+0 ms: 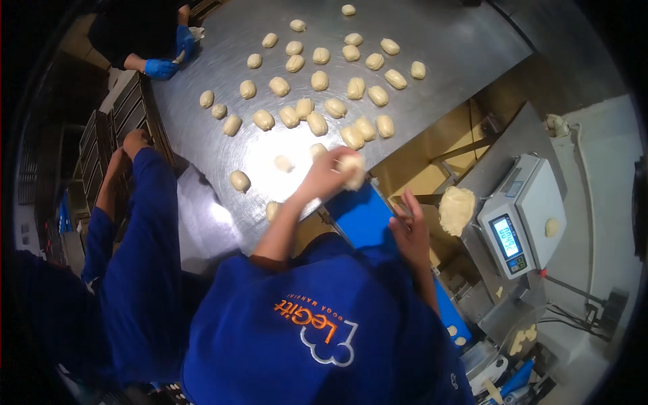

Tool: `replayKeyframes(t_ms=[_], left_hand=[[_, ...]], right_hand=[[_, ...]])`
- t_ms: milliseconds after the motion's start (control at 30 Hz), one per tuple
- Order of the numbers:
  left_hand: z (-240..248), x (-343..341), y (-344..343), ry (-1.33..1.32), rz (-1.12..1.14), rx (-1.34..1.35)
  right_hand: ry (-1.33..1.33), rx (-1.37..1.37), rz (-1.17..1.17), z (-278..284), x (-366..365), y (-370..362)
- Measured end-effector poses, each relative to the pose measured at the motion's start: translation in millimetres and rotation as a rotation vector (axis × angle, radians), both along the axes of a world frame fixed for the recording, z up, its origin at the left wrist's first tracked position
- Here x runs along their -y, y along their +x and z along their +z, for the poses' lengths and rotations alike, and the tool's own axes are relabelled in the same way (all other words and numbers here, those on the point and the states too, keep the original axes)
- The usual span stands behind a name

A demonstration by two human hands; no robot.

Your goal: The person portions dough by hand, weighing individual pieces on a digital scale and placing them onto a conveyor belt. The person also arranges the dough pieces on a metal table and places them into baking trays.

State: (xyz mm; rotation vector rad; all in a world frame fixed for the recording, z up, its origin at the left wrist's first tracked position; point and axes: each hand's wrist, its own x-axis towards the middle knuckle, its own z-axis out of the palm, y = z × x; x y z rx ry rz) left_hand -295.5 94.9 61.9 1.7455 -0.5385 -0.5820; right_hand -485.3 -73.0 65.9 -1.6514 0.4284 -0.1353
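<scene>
My left hand (pixel 327 177) reaches over the table's near edge, its fingers closed around a pale dough piece (pixel 352 169). Just below that hand runs a blue conveyor belt (pixel 364 214). On the belt's right side my right hand (pixel 410 228) is raised with fingers apart and nothing in them. A larger, flattened lump of dough (pixel 456 210) lies to the right of this hand, beside a digital scale (pixel 516 219). Many rolled dough pieces (pixel 317 123) are spread over the steel table (pixel 445 30) beyond my left hand, several of them close to it.
A small dough bit (pixel 552 227) rests on the scale's plate. At far left, a co-worker's blue-gloved hands (pixel 162 68) are at the table's edge. Another person's bare hands (pixel 137 142) touch dark metal pans (pixel 131 108). Dough scraps (pixel 523 339) lie by machinery at lower right.
</scene>
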Motion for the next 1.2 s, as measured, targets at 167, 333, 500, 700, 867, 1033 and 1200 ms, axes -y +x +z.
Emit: replayKeyframes(t_ms=[167, 333, 500, 700, 867, 1033, 1200], left_hand=[[17, -110, 55, 0.191, 0.485, -0.03], [-63, -176, 33, 1.14, 0.797, 0.383], [-76, -145, 7, 1.19, 0.712, 0.431], [-91, -238, 54, 0.389, 0.681, -0.172], [58, -37, -8, -0.125, 0.375, -0.049], [138, 204, -116, -0.404, -0.393, 0.044], [117, 375, -167, 0.024, -0.271, 0.943]], right_hand=[[0.1, -0.134, -0.009, -17, -1, -31], [-0.013, -0.116, 0.001, -28, 1, -50], [-0.214, -0.019, -0.217, 25, 40, -60], [-0.457, 0.111, -0.398, 84, 98, -95], [-0.369, 0.068, -0.631, 56, 91, -174], [-0.066, 0.08, -0.643, 44, 52, -222], [0.075, 0.154, -0.669, 40, 33, -274]])
